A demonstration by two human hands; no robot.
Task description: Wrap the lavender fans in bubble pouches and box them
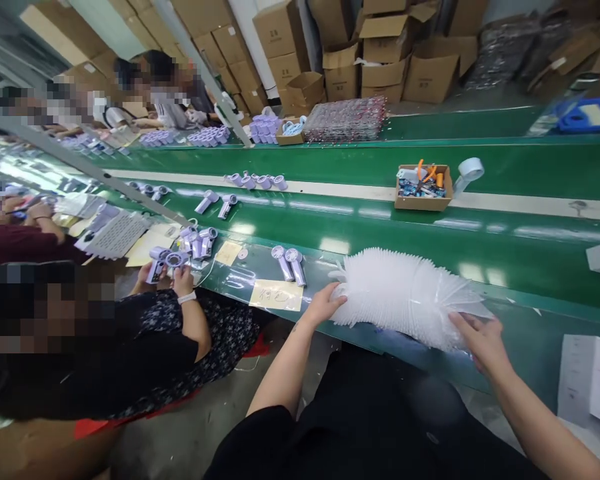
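A long stack of thin, translucent white plastic pieces (400,293), perhaps bags or sleeves, lies along the near edge of the green bench in front of me. Its pieces stand packed side by side like ridges, and they fan out at the right end. My left hand (326,303) is closed around the left end, with the thumb on top. At the right end my right hand (480,339) grips the loose, fanned pieces, thumb on the near side; some of its fingers are hidden. Two purple handheld fans (295,265) rest left of the stack, beside a handwritten yellow note (276,295).
To my left a seated co-worker (180,327) holds purple fans. A small carton of tools (423,190) and a tape roll (471,170) stand across the green conveyor (320,220). White paper sheets (587,380) are at the right. Cardboard boxes (340,70) line the back.
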